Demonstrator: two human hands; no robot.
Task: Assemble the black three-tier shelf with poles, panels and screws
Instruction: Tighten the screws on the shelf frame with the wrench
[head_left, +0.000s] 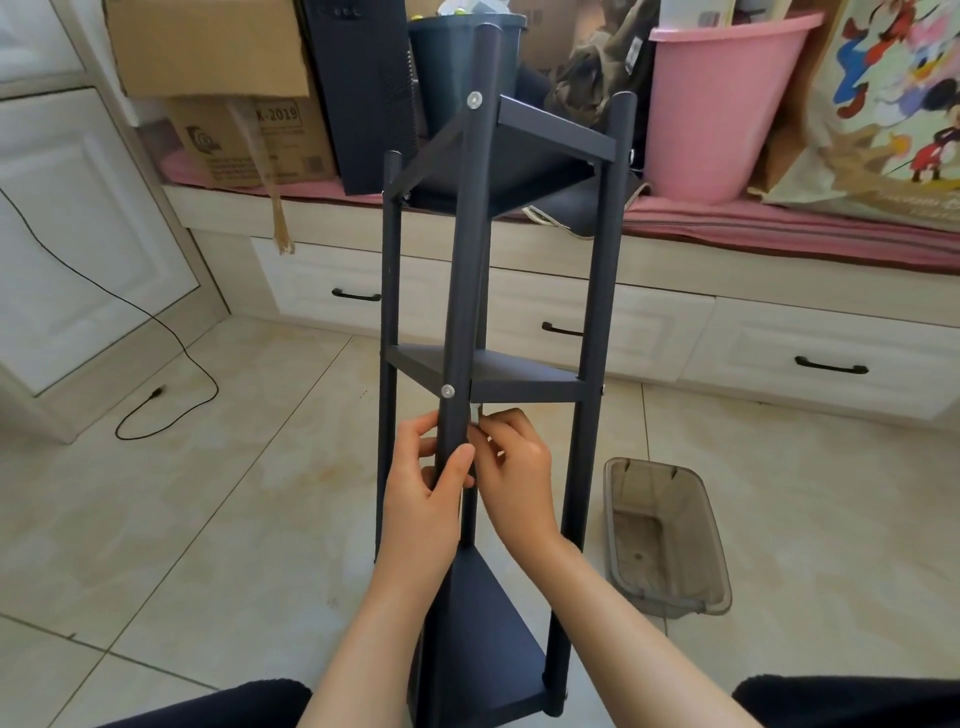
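Shelf (488, 374), black and three-tiered, is lying tilted away from the person over the tiled floor (234, 519), its far end reaching toward the drawer unit (649, 322) and its near end sitting between the person's knees. Left hand (426, 499) is wrapping the near pole (465, 291) just below the middle panel (524, 379), thumb across the front of the pole and fingers (421, 426) curling behind it. Right hand (514, 467) is closing beside the same pole, on the side away from the left hand, its fingers pinching something small and pale that cannot be made out; a slim bright sliver is showing just above them under the middle panel. Silver screw (448, 391) is sitting in the pole at that panel, and a second screw (474, 100) at the far panel (540, 156). Clear plastic tub (667, 540) is resting on the floor beside the shelf, on the right hand's side. Judged from the thin panels and slim poles, the frame is probably light and stiff but long, so it is likely to swing or twist at loose joints; gripping a pole close to a screwed joint, as here, seems to be giving the best control, while the smooth round poles may be turning in a slack grip
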